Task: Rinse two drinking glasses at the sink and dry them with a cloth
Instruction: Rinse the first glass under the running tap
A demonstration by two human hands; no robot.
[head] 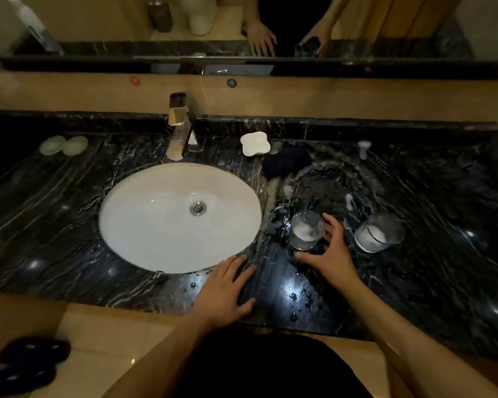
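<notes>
Broadly, the black marble counter carries everything, with the white basin sunk left of its middle. Both glasses stand upright right of the basin: the far glass well out, the near glass just beside the basin's rim. The right hand (fingers spread, holding nothing) lies immediately right of the near glass. The left hand rests flat at the front edge.

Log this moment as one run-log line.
left hand: flat on counter | right hand: open, reaching near glass | second glass: untouched | sink: tap off
</notes>
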